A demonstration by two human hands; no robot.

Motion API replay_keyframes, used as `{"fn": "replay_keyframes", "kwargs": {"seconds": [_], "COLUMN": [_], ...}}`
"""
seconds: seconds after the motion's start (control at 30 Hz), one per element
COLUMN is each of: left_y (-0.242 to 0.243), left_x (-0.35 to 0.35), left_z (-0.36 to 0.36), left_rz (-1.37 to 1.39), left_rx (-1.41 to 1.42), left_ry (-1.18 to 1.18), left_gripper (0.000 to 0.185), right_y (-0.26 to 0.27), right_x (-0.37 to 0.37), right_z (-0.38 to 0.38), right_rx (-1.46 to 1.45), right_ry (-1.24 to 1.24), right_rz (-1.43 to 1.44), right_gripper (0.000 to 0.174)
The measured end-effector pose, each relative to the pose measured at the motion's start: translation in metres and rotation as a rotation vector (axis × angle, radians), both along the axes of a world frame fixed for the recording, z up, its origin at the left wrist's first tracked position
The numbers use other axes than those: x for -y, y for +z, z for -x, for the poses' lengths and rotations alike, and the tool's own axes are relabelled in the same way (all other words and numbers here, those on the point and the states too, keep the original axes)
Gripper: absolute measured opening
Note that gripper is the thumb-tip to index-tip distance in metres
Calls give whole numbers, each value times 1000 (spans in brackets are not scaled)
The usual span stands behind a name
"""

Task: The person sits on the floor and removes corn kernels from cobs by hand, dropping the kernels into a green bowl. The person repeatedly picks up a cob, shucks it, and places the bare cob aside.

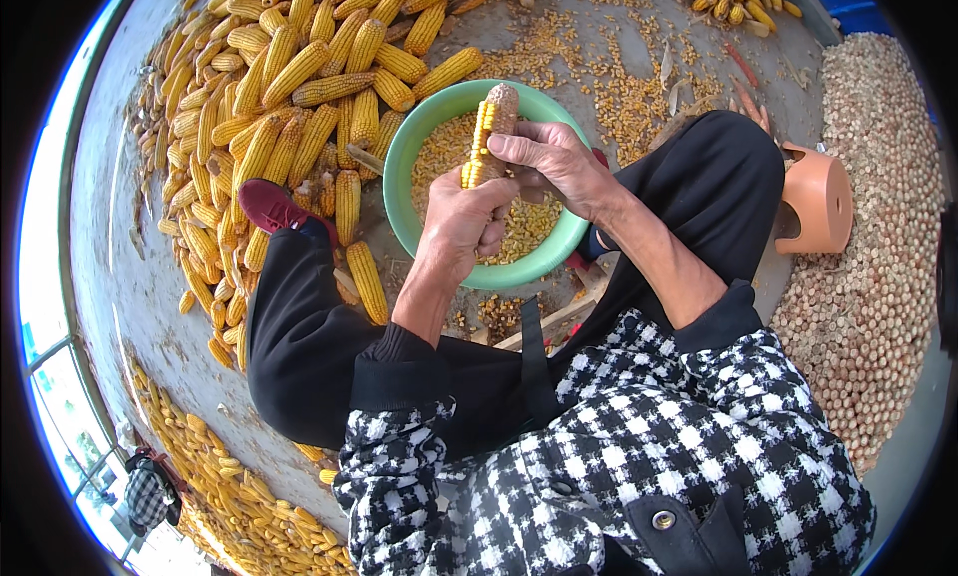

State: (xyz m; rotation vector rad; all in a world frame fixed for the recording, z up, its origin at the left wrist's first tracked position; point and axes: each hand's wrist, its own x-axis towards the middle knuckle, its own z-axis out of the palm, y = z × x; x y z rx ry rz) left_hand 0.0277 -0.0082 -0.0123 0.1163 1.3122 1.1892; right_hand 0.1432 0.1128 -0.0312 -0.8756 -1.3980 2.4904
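My left hand [464, 221] grips the lower end of a partly shelled corn cob [503, 111] above a green plastic basin [404, 215]. Yellow kernels remain in a band along the cob's left side, while the rest is bare. My right hand [550, 157] is on the cob's right side, its thumb pressed against the kernel band; its other fingers are partly hidden behind the cob. Loose corn kernels [528, 228] lie in the basin, between my feet.
Whole ears of corn [296, 71] are heaped at left, with another heap [247, 505] at lower left. Loose kernels [625, 67] cover floor beyond the basin. An orange plastic stool [827, 202] lies at right beside a large pile of bare cobs [861, 314].
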Motion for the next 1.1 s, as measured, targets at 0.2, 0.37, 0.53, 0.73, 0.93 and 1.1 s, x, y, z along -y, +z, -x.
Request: {"fn": "replay_keyframes", "kwargs": {"seconds": [0.2, 0.37, 0.53, 0.73, 0.93, 1.1], "left_y": [-8, -13, -15, -14, -12, -13], "left_x": [-4, -4, -2, -2, -4, -6], "left_z": [-11, -5, -6, -5, -4, -12], "left_rz": [86, 71, 24, 28, 96, 154], "left_rx": [-857, -473, -233, -337, -661, -884], "left_ry": [-168, -134, -8, -66, -165, -250], "left_gripper": [33, 28, 12, 11, 25, 29], "right_y": [1, 0, -2, -5, -4, -4], "right_x": [6, 1, 4, 2, 0, 0], "right_z": [1, -3, -1, -1, 1, 3], "right_rx": [97, 57, 48, 48, 72, 113], "right_ry": [14, 46, 17, 60, -18, -23], "right_rz": [-84, 114, 109, 132, 131, -43], "right_gripper": [28, 27, 27, 28, 27, 30]}}
